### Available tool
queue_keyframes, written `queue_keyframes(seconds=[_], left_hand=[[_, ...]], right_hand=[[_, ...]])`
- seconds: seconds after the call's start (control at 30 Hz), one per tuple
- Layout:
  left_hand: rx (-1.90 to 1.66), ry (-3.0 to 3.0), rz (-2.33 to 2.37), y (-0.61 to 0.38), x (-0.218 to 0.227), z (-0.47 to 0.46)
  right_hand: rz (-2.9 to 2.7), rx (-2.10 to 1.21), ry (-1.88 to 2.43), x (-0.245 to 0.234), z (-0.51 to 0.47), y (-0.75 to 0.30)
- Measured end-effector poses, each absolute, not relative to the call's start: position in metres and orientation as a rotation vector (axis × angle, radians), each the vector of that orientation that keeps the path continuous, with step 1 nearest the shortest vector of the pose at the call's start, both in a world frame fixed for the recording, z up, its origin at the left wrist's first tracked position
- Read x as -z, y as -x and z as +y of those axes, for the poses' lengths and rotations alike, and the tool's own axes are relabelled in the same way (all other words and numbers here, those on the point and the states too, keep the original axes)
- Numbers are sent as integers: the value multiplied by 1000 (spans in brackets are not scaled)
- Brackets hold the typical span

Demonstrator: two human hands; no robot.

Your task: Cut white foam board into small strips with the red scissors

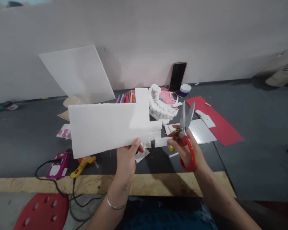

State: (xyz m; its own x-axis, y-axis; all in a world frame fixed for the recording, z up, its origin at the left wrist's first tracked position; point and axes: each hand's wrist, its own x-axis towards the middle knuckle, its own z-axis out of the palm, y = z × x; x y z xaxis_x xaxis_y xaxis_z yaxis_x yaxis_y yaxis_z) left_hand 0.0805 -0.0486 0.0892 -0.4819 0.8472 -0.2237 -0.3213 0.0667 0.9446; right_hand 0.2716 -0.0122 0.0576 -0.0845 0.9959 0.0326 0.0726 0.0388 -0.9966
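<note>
My left hand (pixel 127 159) pinches the lower edge of a large white foam sheet (pixel 103 127) and holds it up above the dark table (pixel 24 140). The sheet has a notch cut out at its upper right. My right hand (pixel 186 150) grips orange-handled scissors (pixel 186 134), blades pointing up and slightly apart. The same hand also pinches a small white foam strip (pixel 162 141) just right of the sheet's cut corner.
A yellow glue gun (pixel 83 164) and a purple device (pixel 59 165) lie at front left with black cords. Another white board (pixel 79 73) leans on the wall. Coloured sticks (pixel 126 96), a white ruffled piece (pixel 158 107), a phone (pixel 177 76), red paper (pixel 218 123) lie behind. A red stool (pixel 38 212) stands below.
</note>
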Motion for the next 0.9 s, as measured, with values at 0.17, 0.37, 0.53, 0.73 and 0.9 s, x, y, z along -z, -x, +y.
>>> queue_keyframes(seconds=[0.17,0.37,0.53,0.73,0.9], left_hand=[[-1693,-451,1359,-79,-94,-44],[-1741,-325,1326,-87,-102,-41],[-1759,-307,1352,-102,-105,-42],[-1708,-327,1426,-113,-105,-49],[-1712,-342,1430,-115,-105,-51]], right_hand=[[-1511,-986,1439,-56,-15,-288],[-1824,-1343,1331,-81,-51,-306],[-1899,-1657,1089,-80,-73,-287],[-1806,-1705,1121,-79,-74,-271],[-1774,-1718,1135,-80,-72,-270]])
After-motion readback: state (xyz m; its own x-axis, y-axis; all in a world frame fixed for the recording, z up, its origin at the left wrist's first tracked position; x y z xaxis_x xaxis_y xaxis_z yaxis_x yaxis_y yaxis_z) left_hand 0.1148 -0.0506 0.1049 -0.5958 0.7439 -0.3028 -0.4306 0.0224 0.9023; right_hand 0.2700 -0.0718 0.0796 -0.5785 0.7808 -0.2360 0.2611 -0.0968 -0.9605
